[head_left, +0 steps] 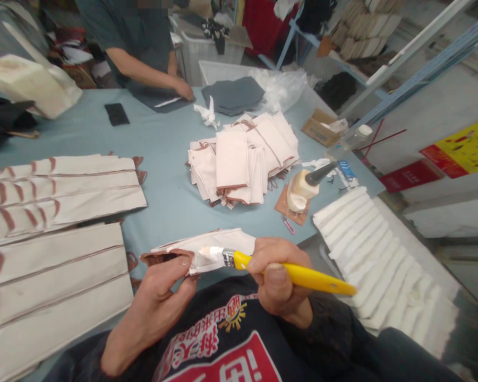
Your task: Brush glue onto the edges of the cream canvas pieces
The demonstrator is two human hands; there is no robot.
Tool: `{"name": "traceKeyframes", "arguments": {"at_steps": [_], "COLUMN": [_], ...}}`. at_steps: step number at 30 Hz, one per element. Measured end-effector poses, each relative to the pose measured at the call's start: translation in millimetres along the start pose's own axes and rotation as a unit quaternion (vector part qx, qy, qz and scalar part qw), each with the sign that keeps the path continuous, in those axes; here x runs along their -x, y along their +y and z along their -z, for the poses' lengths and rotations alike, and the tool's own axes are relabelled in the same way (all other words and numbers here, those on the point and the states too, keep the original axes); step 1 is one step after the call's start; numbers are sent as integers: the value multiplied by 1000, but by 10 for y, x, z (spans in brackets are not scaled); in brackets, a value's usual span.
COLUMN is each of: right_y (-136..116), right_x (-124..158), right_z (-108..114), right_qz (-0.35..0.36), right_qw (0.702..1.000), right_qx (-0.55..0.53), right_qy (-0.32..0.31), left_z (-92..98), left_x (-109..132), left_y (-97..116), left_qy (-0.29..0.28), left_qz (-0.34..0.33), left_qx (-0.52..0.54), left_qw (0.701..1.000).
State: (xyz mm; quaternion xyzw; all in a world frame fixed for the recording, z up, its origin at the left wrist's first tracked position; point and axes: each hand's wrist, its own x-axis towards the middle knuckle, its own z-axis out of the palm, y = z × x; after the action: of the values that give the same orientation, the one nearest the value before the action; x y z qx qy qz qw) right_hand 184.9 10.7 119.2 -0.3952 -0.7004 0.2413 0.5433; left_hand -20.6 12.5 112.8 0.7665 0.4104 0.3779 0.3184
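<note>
My left hand (159,292) pinches the brown-edged end of a cream cloth piece (207,245) close to my chest. My right hand (279,276) grips a yellow-handled brush (298,275), and its white bristles rest on the cloth beside my left fingers. A white glue bottle with a dark nozzle (300,190) lies on a brown pad to the right of a heap of folded cream pouches (242,156).
Rows of long cream strips (51,239) cover the blue table (163,159) at the left. White padded strips (378,260) lie at the right edge. Across the table another person's hand (183,89) rests on grey fabric; a black phone (117,114) and a small carton (321,130) are nearby.
</note>
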Motion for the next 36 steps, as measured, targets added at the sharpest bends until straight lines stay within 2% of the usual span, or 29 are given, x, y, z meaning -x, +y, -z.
{"name": "traceKeyframes", "arguments": {"at_steps": [3, 5, 9, 14, 18, 22, 24, 26, 28, 30, 32, 36], "right_y": [-58, -108, -140, -147, -156, -132, -108, -86, -75, -77, -83, -44], "right_x": [-37, -86, -161, -162, -155, -126, -98, -83, -94, -130, -169, -185], "right_z": [-12, -23, -41, -68, -64, -98, -112, -92, -37, 31, 79, 51], "right_qz": [77, 100, 93, 128, 98, 79, 14, -88, -173, -217, -227, -175], "right_qw": [996, 992, 989, 985, 988, 989, 988, 976, 955, 940, 938, 958], "right_qx": [-39, -78, -101, -112, -110, -124, -152, -195, -239, -263, -259, -214], "right_qy": [-15, -27, 57, -1, 37, 25, 33, 34, 22, 24, 46, 74], "left_z": [-7, -10, -19, -42, -59, -52, -45, -42, -40, -34, -21, 9], "left_x": [-3, -3, 8, 5, -20, -57, -63, -61, -59, -64, -78, -117], "left_y": [5, 7, 21, 32, 36, 68, 69, 50, 14, -24, -53, -56], "left_qy": [4, 13, 21, 34, 28, 31, 33, 23, 2, -8, -9, -38], "left_qz": [-14, -19, -3, -6, 6, -7, -11, 2, 35, 83, 131, 184], "left_qx": [17, 24, 27, 55, 47, 55, 55, 51, 59, 72, 81, 153], "left_qw": [1000, 999, 999, 998, 998, 998, 998, 998, 998, 994, 988, 970]}}
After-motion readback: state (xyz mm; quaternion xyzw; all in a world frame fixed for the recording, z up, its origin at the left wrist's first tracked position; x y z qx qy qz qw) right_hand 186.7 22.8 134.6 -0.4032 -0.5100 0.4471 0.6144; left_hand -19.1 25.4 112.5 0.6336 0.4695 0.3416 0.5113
